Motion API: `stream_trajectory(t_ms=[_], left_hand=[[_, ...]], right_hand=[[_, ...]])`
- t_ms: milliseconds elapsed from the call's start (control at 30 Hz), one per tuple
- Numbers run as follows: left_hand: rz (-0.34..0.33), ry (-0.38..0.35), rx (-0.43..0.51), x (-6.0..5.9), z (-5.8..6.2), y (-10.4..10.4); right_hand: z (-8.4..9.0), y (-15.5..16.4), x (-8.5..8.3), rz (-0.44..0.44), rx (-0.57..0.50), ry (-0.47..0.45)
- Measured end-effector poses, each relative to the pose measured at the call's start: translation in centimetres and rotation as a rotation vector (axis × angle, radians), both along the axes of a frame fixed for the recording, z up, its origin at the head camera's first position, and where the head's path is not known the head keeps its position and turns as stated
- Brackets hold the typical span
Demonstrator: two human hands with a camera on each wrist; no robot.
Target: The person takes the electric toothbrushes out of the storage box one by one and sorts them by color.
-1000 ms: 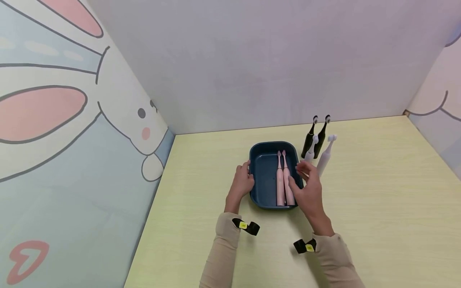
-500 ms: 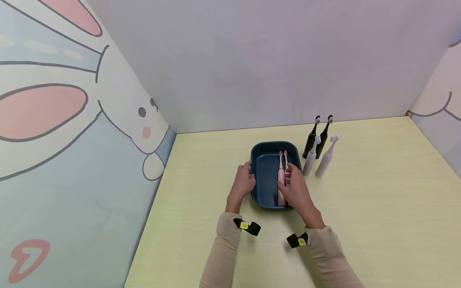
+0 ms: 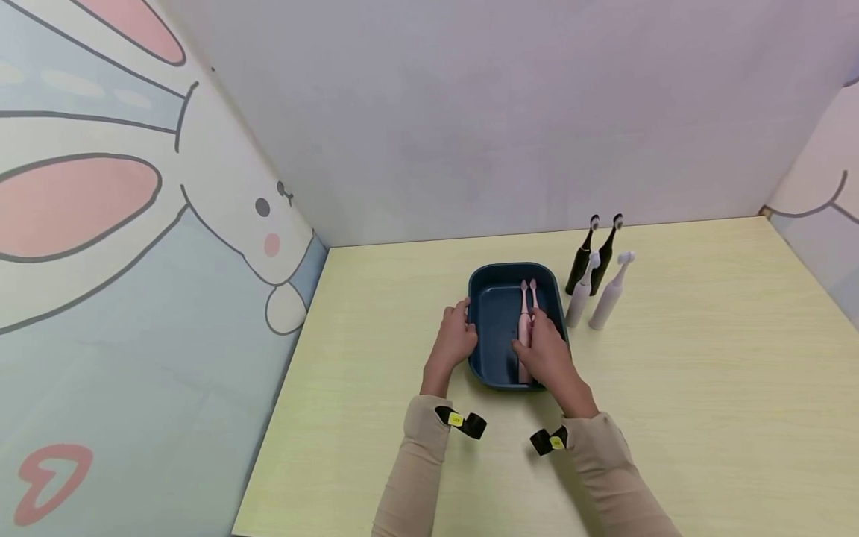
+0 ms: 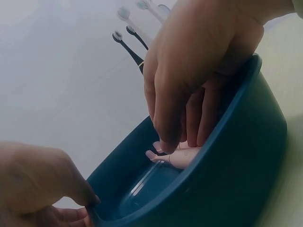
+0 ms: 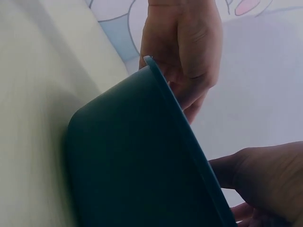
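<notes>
A dark blue plastic basin (image 3: pixel 493 350) stands on the table, with two pink electric toothbrushes (image 3: pixel 525 328) lying side by side along its right part. My left hand (image 3: pixel 453 339) grips the basin's left rim, thumb inside and fingers outside, as the left wrist view (image 4: pixel 42 184) shows. Reaching into the basin, my right hand (image 3: pixel 546 354) has its fingers and thumb curled at the handle of the right-hand pink toothbrush and covers most of it. In the left wrist view the pink brush heads (image 4: pixel 151 154) show below those fingers. The right wrist view sees mainly the basin's outer wall (image 5: pixel 137 146).
Two black electric toothbrushes (image 3: pixel 579 267) stand upright to the right of the basin, towards the back wall (image 3: pixel 470 134). Two white ones (image 3: pixel 607 302) stand just in front of them. A cartoon-patterned wall (image 3: pixel 221 224) borders the table (image 3: pixel 705 373) on the left.
My right hand has moved left and down from the basin's right rim onto the pink toothbrushes, and its fingers have closed in. The left hand keeps its grip on the rim.
</notes>
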State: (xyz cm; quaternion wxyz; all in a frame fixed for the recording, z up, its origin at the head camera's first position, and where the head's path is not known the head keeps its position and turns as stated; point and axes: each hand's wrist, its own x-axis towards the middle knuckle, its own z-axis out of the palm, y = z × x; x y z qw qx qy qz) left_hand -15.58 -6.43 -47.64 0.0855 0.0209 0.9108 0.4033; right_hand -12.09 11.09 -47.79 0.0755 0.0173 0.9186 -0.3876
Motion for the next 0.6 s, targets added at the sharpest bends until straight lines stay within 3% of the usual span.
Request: stream_trajectory(t_ms=[600], left_hand=[[0.002, -0.012, -0.004, -0.1, 0.1, 0.0]], right_hand=[[-0.8, -0.8, -1.3, 0.022, 0.046, 0.031]])
